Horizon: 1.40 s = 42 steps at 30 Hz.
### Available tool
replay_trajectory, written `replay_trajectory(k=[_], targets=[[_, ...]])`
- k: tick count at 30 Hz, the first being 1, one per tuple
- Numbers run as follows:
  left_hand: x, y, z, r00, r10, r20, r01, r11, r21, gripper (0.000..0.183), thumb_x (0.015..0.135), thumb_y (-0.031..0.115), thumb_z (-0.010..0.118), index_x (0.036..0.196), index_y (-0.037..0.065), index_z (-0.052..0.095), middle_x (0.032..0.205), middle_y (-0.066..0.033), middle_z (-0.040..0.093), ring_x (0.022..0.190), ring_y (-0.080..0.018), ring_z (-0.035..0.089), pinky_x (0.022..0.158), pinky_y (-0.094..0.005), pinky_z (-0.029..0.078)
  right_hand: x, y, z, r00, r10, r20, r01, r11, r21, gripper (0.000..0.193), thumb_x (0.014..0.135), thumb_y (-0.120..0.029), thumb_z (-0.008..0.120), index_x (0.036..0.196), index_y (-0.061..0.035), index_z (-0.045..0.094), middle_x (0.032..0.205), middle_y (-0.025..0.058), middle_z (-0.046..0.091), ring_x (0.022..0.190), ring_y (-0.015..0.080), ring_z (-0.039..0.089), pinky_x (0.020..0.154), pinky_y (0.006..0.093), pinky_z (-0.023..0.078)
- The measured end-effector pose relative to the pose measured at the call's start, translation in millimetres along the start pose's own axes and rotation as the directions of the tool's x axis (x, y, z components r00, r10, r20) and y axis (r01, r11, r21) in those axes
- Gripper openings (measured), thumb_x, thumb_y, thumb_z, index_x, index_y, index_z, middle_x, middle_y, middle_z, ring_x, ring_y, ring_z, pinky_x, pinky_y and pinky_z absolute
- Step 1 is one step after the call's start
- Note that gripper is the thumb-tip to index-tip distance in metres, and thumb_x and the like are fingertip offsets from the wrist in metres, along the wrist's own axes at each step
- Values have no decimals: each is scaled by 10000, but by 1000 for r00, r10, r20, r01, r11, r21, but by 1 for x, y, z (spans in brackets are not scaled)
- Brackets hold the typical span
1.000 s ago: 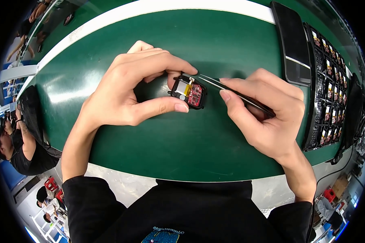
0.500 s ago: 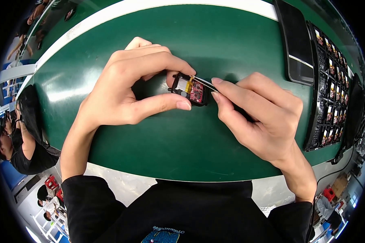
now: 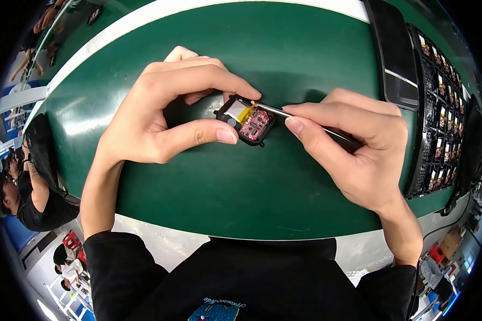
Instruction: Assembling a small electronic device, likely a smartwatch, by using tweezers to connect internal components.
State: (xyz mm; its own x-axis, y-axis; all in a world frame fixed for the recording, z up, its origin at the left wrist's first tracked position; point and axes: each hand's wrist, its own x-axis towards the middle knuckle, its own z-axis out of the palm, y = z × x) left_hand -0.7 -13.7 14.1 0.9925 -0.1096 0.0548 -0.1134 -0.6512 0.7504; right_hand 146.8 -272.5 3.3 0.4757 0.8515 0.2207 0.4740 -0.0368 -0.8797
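Note:
Between the thumb and index finger of my left hand (image 3: 171, 109) sits a small black device housing (image 3: 250, 141), its inside facing up. It holds a red circuit board (image 3: 254, 126), a silver block with yellow tape (image 3: 241, 111) and a round grey disc. My right hand (image 3: 353, 144) is closed on a pair of slim metal tweezers (image 3: 273, 109). Their tips reach the top edge of the housing, by a small gold-coloured strip near my left index fingertip. Whether the tips pinch that strip is too small to tell.
A black tray (image 3: 427, 134) with several similar red-board units stands at the right edge of the green table (image 3: 241, 198). Beside it lies a flat black device (image 3: 393, 53). Another person (image 3: 35, 187) sits at the far left.
The housing has turned clockwise in my left hand, so more of the board shows. My right hand has shifted slightly right, and the tweezers lie flatter, tips still at the housing's top edge.

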Motion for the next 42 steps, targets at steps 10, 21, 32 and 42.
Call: replay_trajectory(k=[10,21,32,42], targets=[[3,-1,0,996,83,19,-83,996,33,623,811,465,905,1211,-9,839,1048,-121,812,929,-248,710,927,-376,431,1,2,-3,1000,-2,28,3,1000,-24,143,912,31,856,1053,23,882,699,40,680,572,82,549,519,266,350],[2,1,0,997,61,40,-63,996,58,619,780,441,927,1202,-4,842,1036,-115,813,943,-254,723,937,-386,434,2,2,-1,999,-9,38,10,999,-47,134,904,40,853,1035,23,880,694,39,677,565,82,544,516,269,346],[1,0,2,991,133,33,-136,985,106,518,801,397,942,1132,11,843,993,-97,812,878,-250,721,917,-394,437,1,5,3,997,-74,21,75,995,-71,159,885,57,855,1036,18,883,692,38,679,547,78,542,507,266,344],[1,0,4,992,125,19,-126,988,94,526,796,388,948,1142,6,843,964,-96,799,862,-244,707,915,-392,430,-2,4,2,995,-96,-7,95,992,-80,158,869,56,862,1023,23,880,693,33,674,541,71,528,504,262,331]])
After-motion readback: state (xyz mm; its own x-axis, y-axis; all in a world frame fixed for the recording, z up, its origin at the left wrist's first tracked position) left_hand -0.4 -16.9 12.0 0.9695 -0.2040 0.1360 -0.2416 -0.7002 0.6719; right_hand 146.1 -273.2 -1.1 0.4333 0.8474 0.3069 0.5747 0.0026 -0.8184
